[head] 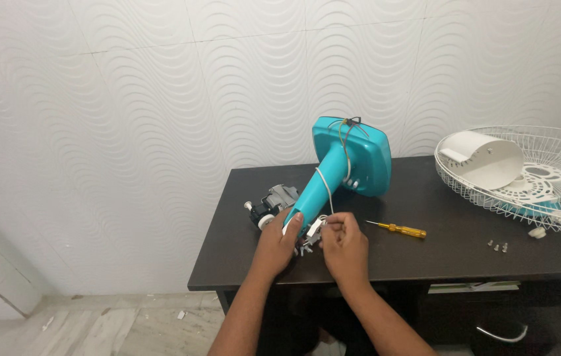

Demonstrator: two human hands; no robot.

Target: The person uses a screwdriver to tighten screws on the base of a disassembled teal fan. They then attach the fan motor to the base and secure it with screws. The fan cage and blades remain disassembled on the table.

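Lying on its side near the front left of the dark table [425, 264], the teal fan stand [343, 168] had its square base tipped up toward the wall and its neck slanting down to the person's hands. The left hand [279, 240] was wrapped around the lower end of the neck, fingers closed on it. The right hand [343, 242] sat just beside it, its fingertips pinched on a small white connector [314, 227] at the end of the white cord [330, 191] that ran along the neck; the exact hold was hard to make out, as the parts there were small and partly hidden. Just left of the hands, touching the neck's end, lay the grey fan motor [274, 201] with its white shaft piece.

To the right of the hands, a yellow-handled screwdriver [399, 229] lay flat on the table, apart from them. Farther right rested a few small screws [498, 246], and beyond them a white wire fan guard [557, 171] with a white motor cover [481, 158] lying inside it.
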